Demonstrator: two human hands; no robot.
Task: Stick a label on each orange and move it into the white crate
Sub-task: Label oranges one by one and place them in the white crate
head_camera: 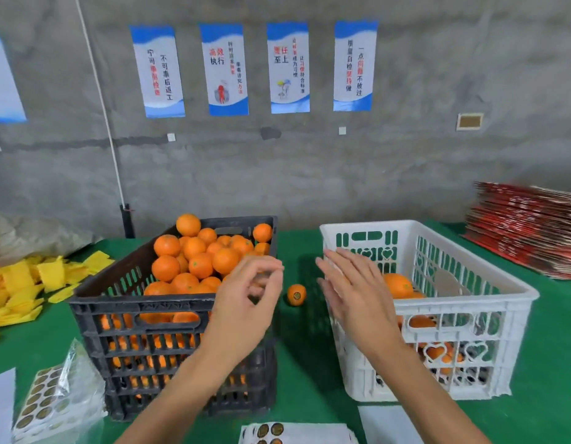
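While both hands hung over the gap between the crates, I noted that neither one held fruit. My left hand (pixel 245 296) had its thumb and fingers curled toward each other in a loose pinch; whether a label sat between the fingertips I could not tell, as that area was blurred. My right hand (pixel 351 283) was flat, fingers straight, near the rim of the white crate (pixel 463 302), holding nothing. One orange (pixel 296 294) lay loose on the green desk (pixel 303 363) between the crates, a round label facing up on it, so I judged it labelled but not yet moved across. The black crate (pixel 143 318) on the left was heaped with oranges; the white crate held only a few, so most of the job remained. A label sheet (pixel 271 432) lay at the near edge, within reach of either hand, and more sheets in a plastic bag (pixel 53 402) lay at the left.
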